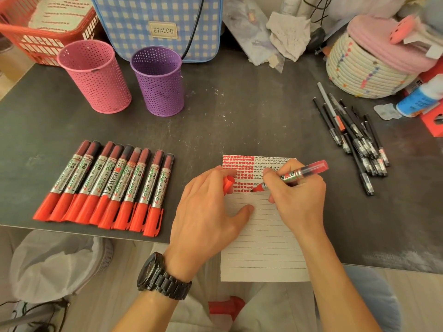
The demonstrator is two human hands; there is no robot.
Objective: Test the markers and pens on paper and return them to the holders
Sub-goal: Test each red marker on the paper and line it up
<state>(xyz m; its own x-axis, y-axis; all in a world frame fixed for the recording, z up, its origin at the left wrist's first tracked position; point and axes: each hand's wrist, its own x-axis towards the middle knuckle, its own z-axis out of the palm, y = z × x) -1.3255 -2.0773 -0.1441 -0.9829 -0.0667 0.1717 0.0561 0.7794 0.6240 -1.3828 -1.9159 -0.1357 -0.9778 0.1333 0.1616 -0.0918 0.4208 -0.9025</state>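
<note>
Right hand clamped round the uncapped red marker, tip touching the paper beside its lowest red row. Left hand at the paper's left edge, fingers curled on the red cap (thumb flat on the sheet). Left of the paper: capped markers in a row. Beyond it, leftward: pink holder, purple holder, both upright. Right of it: black pens, heaped.
</note>
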